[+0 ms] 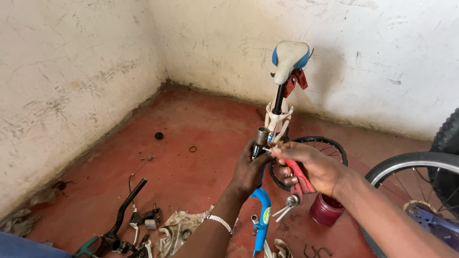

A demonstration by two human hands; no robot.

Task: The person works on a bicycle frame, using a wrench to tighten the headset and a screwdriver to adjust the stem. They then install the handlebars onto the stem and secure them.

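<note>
A small bicycle frame, white and blue, stands in front of me with its white and blue saddle at the far end. My left hand is wrapped around the frame just below its open metal head tube. My right hand holds red-handled pliers, jaws pointing at the head tube. A blue fork hangs down below my left hand. A silver bracelet circles my left wrist.
The small rear wheel sits behind my hands, a larger wheel and a knobby tyre at right. A dark red tub stands on the red floor. Black handlebars, brake parts, rags and small rings lie at left. White walls meet in the corner.
</note>
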